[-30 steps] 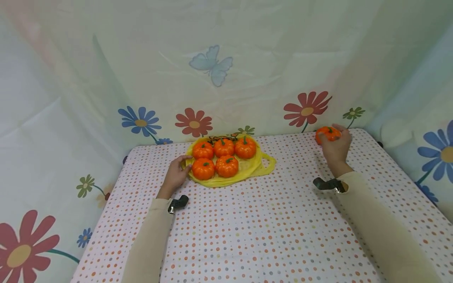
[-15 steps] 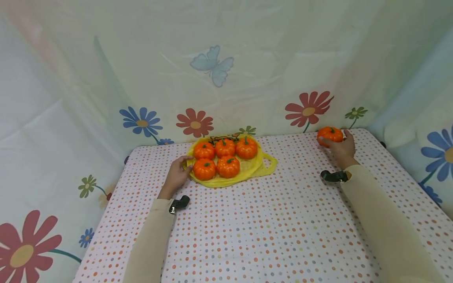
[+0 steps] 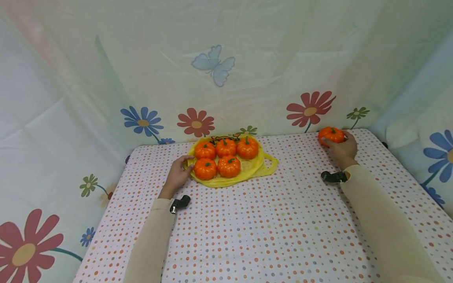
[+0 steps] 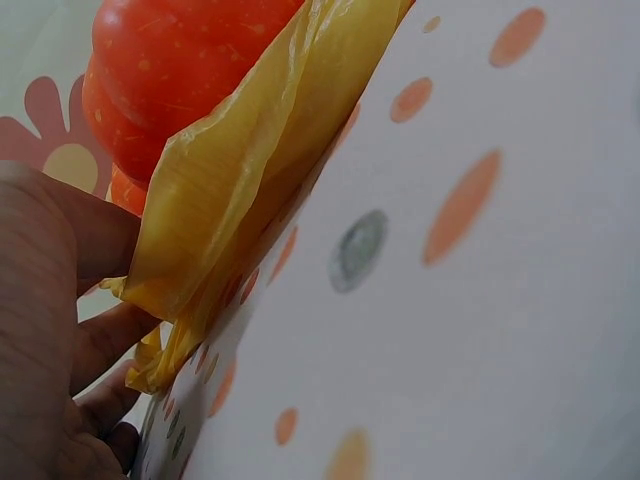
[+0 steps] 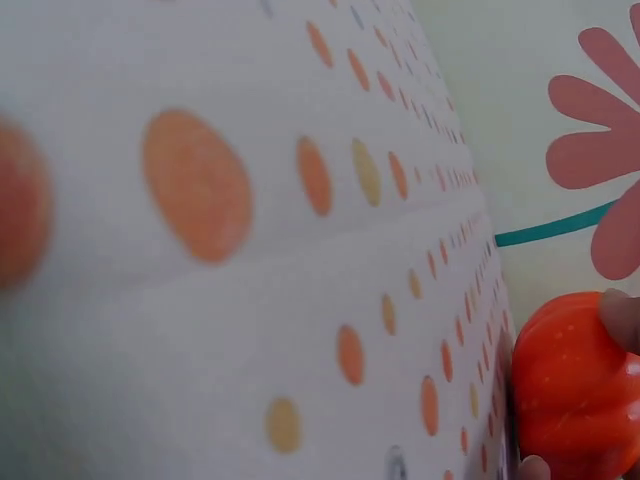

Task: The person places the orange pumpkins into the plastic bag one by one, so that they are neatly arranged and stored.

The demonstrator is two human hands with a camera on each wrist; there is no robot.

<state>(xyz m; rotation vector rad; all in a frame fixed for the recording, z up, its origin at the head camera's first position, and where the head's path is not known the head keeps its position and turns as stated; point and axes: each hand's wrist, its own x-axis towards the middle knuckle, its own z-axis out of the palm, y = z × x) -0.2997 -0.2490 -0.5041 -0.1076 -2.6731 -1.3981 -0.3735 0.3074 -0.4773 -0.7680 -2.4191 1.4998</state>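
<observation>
Several small orange pumpkins with green stems sit on a yellow plastic bag (image 3: 260,169); one pumpkin (image 3: 229,166) is at its front. At the bag's left edge my left hand (image 3: 177,175) holds the yellow film, its fingers (image 4: 112,345) partly hidden by the folds in the left wrist view. Far to the right, near the table's back edge, a separate pumpkin (image 3: 330,135) is gripped by my right hand (image 3: 345,151). The right wrist view shows this pumpkin (image 5: 565,385) low at the right, with fingertips (image 5: 622,318) against its side.
The bag's handle loop lies to its right on the dotted tablecloth (image 3: 247,236). A pale curtain (image 3: 258,70) printed with flowers and a butterfly stands right behind the table and along both sides. A dark camera strap (image 3: 180,203) sits on each wrist.
My right hand has shifted slightly around the pumpkin's right side, its fingers lower than before. The scene has drifted a little rightward in view. The left hand stays at the bag's edge.
</observation>
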